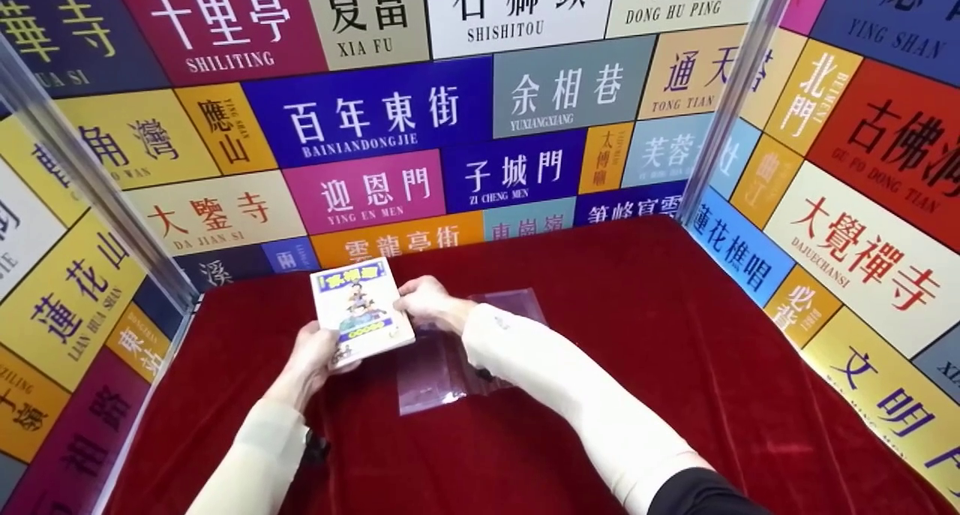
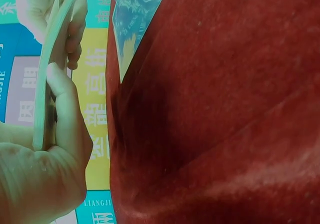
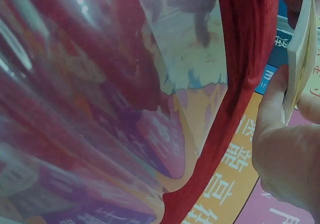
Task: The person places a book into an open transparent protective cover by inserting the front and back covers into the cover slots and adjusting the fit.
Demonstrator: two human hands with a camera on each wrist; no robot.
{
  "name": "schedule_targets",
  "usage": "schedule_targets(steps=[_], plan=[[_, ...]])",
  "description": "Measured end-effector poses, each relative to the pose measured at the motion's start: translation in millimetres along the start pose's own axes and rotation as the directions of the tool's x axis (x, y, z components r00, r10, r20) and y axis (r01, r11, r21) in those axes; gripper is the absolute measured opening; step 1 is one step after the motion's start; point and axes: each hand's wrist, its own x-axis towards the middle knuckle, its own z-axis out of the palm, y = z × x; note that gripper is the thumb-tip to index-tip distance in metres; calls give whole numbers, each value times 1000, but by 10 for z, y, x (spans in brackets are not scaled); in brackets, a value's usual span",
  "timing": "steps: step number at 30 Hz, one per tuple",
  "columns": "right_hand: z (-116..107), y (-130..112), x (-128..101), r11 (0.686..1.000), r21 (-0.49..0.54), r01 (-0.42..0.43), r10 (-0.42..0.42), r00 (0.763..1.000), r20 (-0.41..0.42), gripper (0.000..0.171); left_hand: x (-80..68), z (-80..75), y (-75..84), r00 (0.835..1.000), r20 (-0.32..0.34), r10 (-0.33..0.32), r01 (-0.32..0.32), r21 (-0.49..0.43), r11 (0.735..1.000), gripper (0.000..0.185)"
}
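Note:
Both hands hold a paperback book [image 1: 364,305] up above the red cloth, its white cover with a coloured cartoon and a blue-yellow title facing up. My left hand [image 1: 311,353] grips its lower left corner, thumb on the near face. At the right edge, my right hand [image 1: 429,303] pinches the book. Seen from the left wrist, the pages [image 2: 50,59] stand edge-on, slightly parted at the far end. Beneath the right forearm lies a clear plastic cover [image 1: 427,380], shiny and partly hidden by the sleeve; it fills much of the right wrist view.
A dark red velvet cloth [image 1: 637,312] covers the table. Panels with coloured Chinese place-name signs [image 1: 367,117] stand behind and on both sides, joined by metal posts [image 1: 731,102]. In the left wrist view a blue printed corner [image 2: 137,24] lies on the cloth.

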Motion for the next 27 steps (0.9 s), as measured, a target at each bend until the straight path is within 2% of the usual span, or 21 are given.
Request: schedule_targets(steps=[9,19,27], plan=[[-157,50,-64,999,-48,8,-7,1000,27,36,-36,106,-25,1000,2,3,-3,40,999,49],[-255,130,-134,999,45,5,-8,998,62,34,-93,192,-41,1000,8,23,-23,72,997,44],[-341,203,-232,998,55,17,-20,998,65,29,-116,248,-80,1000,25,16,-18,91,996,50]])
